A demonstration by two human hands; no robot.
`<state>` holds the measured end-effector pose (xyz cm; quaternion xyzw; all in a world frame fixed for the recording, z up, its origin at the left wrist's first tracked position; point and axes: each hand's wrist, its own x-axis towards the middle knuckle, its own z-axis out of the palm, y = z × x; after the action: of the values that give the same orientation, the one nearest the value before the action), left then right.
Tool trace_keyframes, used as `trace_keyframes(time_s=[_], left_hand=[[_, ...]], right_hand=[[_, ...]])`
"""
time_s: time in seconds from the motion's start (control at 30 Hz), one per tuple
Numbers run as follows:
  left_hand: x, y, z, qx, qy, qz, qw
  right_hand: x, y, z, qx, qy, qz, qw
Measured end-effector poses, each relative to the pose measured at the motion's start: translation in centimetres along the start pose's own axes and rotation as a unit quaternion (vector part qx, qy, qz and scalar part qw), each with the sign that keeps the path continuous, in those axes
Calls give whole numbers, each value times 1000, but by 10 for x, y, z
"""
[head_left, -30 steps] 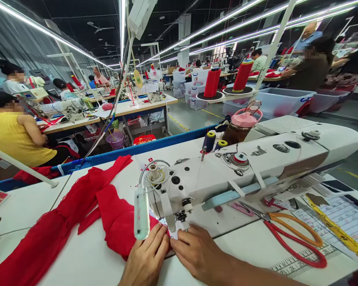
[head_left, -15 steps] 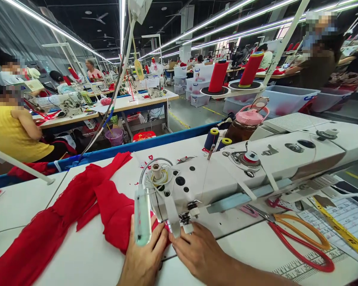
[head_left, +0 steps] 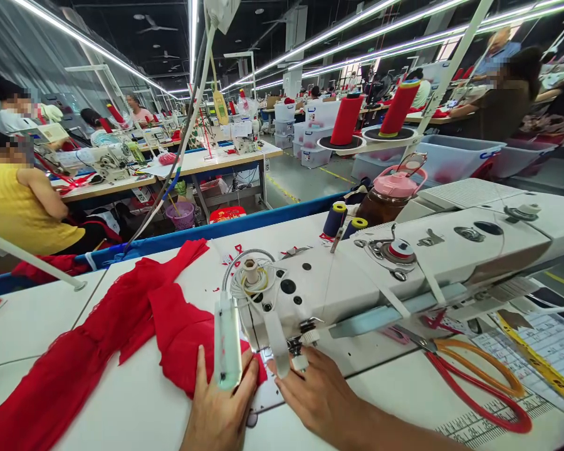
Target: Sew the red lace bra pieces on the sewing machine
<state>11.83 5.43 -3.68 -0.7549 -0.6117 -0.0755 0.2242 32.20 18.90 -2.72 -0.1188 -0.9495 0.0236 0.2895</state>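
My left hand lies flat on red fabric, fingers stretched toward the needle area, partly hidden behind the small work lamp. My right hand rests on the table just right of the presser foot, fingers extended and touching it. The white sewing machine spans the table above both hands. The red fabric trails away to the left across the white table.
Red-and-orange scissors and a yellow tape measure lie at the right. A pink-lidded bottle and thread spools stand behind the machine. A person in yellow sits at the left; other workers fill the background.
My left hand has slid back and flattened on the fabric, thumb spread. The red fabric has moved slightly toward the needle. My right hand stays by the presser foot.
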Motion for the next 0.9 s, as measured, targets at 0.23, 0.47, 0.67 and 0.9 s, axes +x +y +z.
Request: trace_keyframes(time_s=[0.23,0.47,0.67,0.9], left_hand=[[-15,4,-5,15,34,13,999],[-20,4,1,2,45,16,999],[-21,8,7,-16,53,-21,998],[-24,10,10,-30,56,-30,998]], right_hand=[[29,-20,5,-82,-204,18,975],[56,-43,-7,-93,-297,44,949],[21,-31,-46,-66,-269,21,961],[40,-6,-2,-163,-150,-76,972]])
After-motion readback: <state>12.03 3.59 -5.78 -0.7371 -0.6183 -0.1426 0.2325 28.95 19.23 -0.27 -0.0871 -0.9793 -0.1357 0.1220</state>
